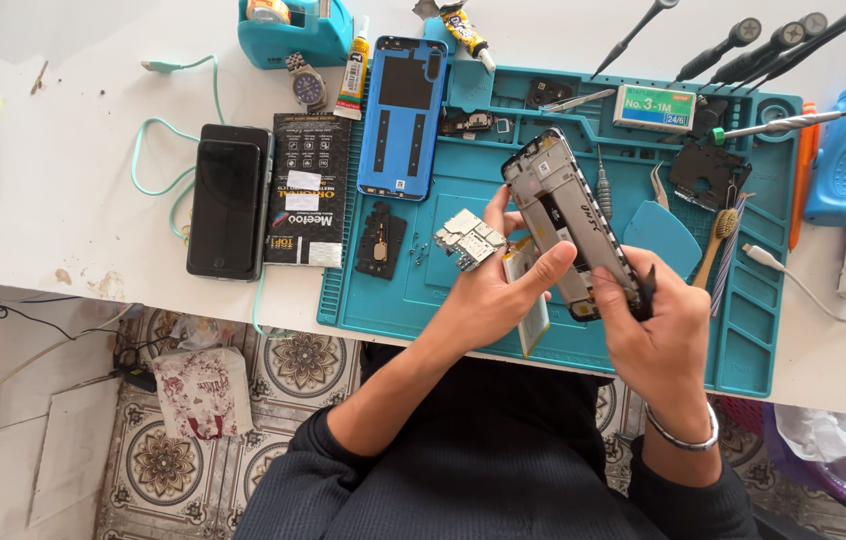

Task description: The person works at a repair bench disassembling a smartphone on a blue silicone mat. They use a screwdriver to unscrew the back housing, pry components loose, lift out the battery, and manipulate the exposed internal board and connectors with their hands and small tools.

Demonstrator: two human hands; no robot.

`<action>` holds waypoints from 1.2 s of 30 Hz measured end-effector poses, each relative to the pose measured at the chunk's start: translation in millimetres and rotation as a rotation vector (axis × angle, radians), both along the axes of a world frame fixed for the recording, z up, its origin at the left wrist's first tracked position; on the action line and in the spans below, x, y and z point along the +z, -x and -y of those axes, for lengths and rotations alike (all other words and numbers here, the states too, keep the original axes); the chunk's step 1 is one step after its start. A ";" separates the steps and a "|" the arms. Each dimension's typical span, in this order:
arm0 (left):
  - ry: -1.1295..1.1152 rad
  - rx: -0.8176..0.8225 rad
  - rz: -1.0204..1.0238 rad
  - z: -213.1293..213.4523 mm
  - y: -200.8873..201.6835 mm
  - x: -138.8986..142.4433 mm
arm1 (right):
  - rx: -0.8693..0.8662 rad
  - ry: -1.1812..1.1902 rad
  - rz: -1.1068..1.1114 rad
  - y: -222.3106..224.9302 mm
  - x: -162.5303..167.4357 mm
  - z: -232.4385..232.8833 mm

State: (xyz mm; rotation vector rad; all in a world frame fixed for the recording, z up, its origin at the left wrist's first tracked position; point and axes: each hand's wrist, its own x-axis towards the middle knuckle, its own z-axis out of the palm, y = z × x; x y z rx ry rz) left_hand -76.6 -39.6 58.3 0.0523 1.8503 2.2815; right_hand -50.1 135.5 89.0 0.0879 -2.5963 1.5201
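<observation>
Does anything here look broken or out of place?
The phone frame held by the left hand and right hand is stripped open. Its blue back cover and a circuit board lie loose on the mat. A green cable trails off the table edge.

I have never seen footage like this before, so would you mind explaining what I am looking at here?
One camera, worn on a person's head, looks down at their own bare hands over a white table. There is no machine. The left hand and right hand together hold an opened phone frame; the right also grips a dark tool. Beneath lies a teal work mat with a blue back cover, a circuit board and small parts. A black phone lies to the left.
</observation>
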 end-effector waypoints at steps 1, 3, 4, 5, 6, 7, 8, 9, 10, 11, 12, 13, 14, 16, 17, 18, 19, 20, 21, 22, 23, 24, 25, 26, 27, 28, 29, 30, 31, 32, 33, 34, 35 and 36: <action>0.010 -0.001 0.008 -0.6 1.0 -1.1 | 0.007 -0.004 -0.012 0.1 -1.2 -3.4; 0.030 -0.008 -0.057 -1.4 2.6 -4.3 | 0.002 0.046 0.028 0.9 -4.0 -8.9; 0.041 -0.013 -0.127 -1.3 2.9 -5.8 | -0.001 0.070 0.048 0.6 -5.4 -11.1; 0.053 -0.017 -0.197 -0.6 3.3 -7.1 | -0.007 0.134 0.079 0.6 -6.8 -13.0; 0.312 0.020 -0.387 0.7 4.1 -7.8 | -0.012 0.198 0.108 1.1 -8.3 -14.8; 0.562 0.051 -0.572 2.7 4.6 -7.9 | -0.017 0.262 0.139 1.5 -9.8 -16.5; 0.547 0.070 -0.541 3.1 4.3 -7.3 | -0.015 0.285 0.137 1.8 -10.7 -18.9; 0.530 0.089 -0.510 3.4 4.0 -5.4 | -0.014 0.309 0.132 2.1 -10.5 -22.4; 0.246 0.086 -0.262 2.7 2.7 -3.3 | -0.016 0.333 0.126 3.2 -10.9 -25.6; -0.048 0.072 -0.008 2.3 1.6 -0.2 | -0.015 0.341 0.131 3.6 -10.8 -28.9; -0.052 0.066 -0.023 2.6 0.6 3.0 | -0.012 0.348 0.139 3.6 -10.9 -31.9; -0.057 0.062 -0.039 3.0 -0.9 6.4 | -0.008 0.354 0.147 3.9 -10.9 -34.4; -0.063 0.057 -0.056 3.8 -1.9 9.7 | -0.006 0.367 0.150 4.6 -11.1 -36.5; 0.070 0.016 -0.098 7.7 -4.8 15.6 | -0.003 0.391 0.159 5.5 -12.0 -39.9; 0.136 -0.006 -0.117 9.5 -6.7 17.9 | -0.012 0.392 0.161 6.1 -12.9 -41.0; 0.160 -0.012 -0.121 10.7 -8.1 19.7 | -0.019 0.393 0.162 7.2 -13.9 -41.6; 0.184 -0.019 -0.126 11.7 -9.0 21.3 | -0.028 0.394 0.161 8.1 -14.5 -42.8; 0.210 -0.025 -0.133 12.8 -9.4 22.6 | -0.025 0.385 0.154 9.0 -14.9 -44.2; 0.212 -0.019 -0.152 14.1 -10.3 23.8 | -0.023 0.377 0.145 9.5 -15.1 -45.6; 0.214 -0.011 -0.168 15.1 -12.1 25.0 | -0.022 0.367 0.140 9.1 -15.3 -47.1; 0.216 -0.003 -0.183 16.0 -14.3 26.0 | -0.021 0.362 0.125 8.4 -15.6 -48.5; 0.213 0.000 -0.142 16.8 -16.4 26.7 | -0.019 0.358 0.109 8.1 -16.0 -49.9; 0.211 0.000 -0.104 17.8 -17.5 27.3 | -0.018 0.355 0.091 8.6 -16.5 -51.1; 0.209 -0.003 -0.067 18.5 -17.7 27.4 | -0.012 0.352 0.078 9.0 -16.7 -52.9; 0.206 0.011 -0.092 18.8 -17.9 27.0 | -0.007 0.348 0.067 8.3 -16.5 -55.2; 0.204 0.027 -0.117 19.1 -17.9 26.1 | 0.002 0.343 0.058 7.6 -16.1 -57.6; 0.202 0.045 -0.142 19.7 -17.9 25.1 | 0.012 0.315 0.049 6.9 -15.5 -60.1; 0.210 0.057 -0.156 21.1 -18.3 23.8 | 0.024 0.288 0.041 6.2 -14.7 -62.0; 0.219 0.071 -0.171 22.7 -18.1 22.3 | 0.036 0.260 0.032 6.1 -14.5 -62.9; 0.228 0.084 -0.185 23.8 -17.8 20.4 | 0.042 0.255 0.037 5.7 -14.5 -62.7; 0.223 0.087 -0.194 24.5 -16.9 18.4 | 0.050 0.250 0.042 5.4 -14.5 -62.1; 0.218 0.092 -0.203 25.5 -15.0 16.3 | 0.059 0.245 0.048 5.4 -14.5 -60.6; 0.214 0.097 -0.212 26.6 -13.1 14.6 | 0.058 0.222 0.027 6.3 -14.8 -58.6; 0.254 0.108 -0.257 27.5 -10.7 13.0 | 0.058 0.200 0.008 7.5 -15.2 -56.4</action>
